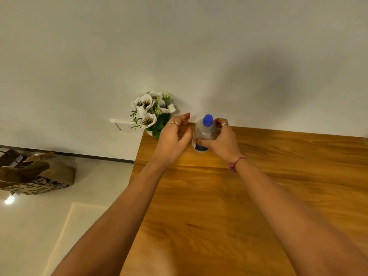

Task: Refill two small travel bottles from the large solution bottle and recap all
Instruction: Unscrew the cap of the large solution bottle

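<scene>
A large clear bottle [204,134] with a blue cap [207,120] stands upright near the far edge of the wooden desk [258,196], close to the white wall [179,46]. The right hand [223,140] holds it, fingers curled round the far side of the body and thumb across the near side, just above a dark label low on the bottle. The cap is on. The left hand [172,139] is just beside the bottle on its left, its grip open: fingers loosely spread, thumb close to the bottle's side, though whether it touches cannot be told. Both hands wear a ring, and a reddish thread bracelet [237,163] sits on the right wrist. A pot of white flowers [152,111] stands at the desk's far left corner, partly behind the left hand. On the pale floor to the left lies a patterned bag [35,176]
</scene>
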Demonstrator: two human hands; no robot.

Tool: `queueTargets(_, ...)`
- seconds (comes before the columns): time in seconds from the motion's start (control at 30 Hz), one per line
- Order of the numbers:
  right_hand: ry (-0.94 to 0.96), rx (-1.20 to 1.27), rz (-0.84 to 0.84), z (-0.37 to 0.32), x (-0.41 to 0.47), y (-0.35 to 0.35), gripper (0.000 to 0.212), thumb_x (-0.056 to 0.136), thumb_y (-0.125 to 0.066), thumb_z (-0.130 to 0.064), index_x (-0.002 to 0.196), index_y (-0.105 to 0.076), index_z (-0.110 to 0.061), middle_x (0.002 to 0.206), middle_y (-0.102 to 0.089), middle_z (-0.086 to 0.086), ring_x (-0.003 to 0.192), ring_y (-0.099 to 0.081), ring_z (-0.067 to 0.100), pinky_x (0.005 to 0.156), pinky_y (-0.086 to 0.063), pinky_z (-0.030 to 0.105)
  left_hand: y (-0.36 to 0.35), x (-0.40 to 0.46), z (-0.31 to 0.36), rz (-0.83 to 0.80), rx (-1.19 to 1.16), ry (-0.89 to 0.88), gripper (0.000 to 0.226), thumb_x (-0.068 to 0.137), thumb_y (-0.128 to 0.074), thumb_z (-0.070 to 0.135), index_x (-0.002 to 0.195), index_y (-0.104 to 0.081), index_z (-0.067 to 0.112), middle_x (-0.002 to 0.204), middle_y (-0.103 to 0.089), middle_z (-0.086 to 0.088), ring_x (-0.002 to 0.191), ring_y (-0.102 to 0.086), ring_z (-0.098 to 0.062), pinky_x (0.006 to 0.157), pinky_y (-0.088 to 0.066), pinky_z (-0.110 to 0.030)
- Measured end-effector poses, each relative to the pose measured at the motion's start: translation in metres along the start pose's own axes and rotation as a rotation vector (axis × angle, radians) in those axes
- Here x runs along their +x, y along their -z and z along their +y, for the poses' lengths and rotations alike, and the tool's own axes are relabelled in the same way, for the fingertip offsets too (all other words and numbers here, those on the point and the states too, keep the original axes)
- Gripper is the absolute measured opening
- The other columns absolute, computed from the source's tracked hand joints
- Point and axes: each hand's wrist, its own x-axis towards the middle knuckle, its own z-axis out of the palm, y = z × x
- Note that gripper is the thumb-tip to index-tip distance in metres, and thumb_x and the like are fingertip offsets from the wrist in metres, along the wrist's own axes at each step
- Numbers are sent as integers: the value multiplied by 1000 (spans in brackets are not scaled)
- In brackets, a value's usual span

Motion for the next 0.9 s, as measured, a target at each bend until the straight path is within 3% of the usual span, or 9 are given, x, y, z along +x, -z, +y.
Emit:
queueTargets(0.17,-53,-4,34,21,-59,45,86,58,-88,-29,128,-40,-15,118,-51,-7,104,-51,10,80,-44,18,-33,-25,30,-188,-29,-53,52,91,-61,16,139,-43,13,139,-51,0,126,-48,-6,104,-39,-18)
queueTargets(0.43,-127,-5,61,57,-157,109,81,59,-87,-27,124,-40,-15,114,-52,-6,103,-53,12,83,-45,21,-95,-89,80,-402,-102,-98,55,88,-66,16,139,-44,14,140,-50,1,127,-48,-4,103,-38,-13)
queueTargets(0.67,-167,17,59,87,-212,148,82,57,-88,-27,123,-40,-15,118,-55,-3,103,-54,12,83,-45,19,-140,-137,118,-471,27,-215,51,88,-65,15,137,-48,15,139,-52,2,129,-47,-8,108,-39,-25)
queueTargets(0.77,-161,16,39,95,-227,159,82,60,-87,-24,125,-39,-13,113,-51,-7,98,-51,8,74,-42,11,-155,-149,128,-504,155,-303,48,90,-62,12,136,-49,14,142,-49,2,128,-40,-1,106,-30,-8)
queueTargets(0.9,-166,17,53,107,-239,165,86,58,-88,-24,127,-39,-13,111,-50,-9,100,-52,8,79,-43,15,-171,-163,133,-505,258,-339,45,91,-57,6,135,-51,13,143,-48,0,128,-39,-3,99,-21,4)
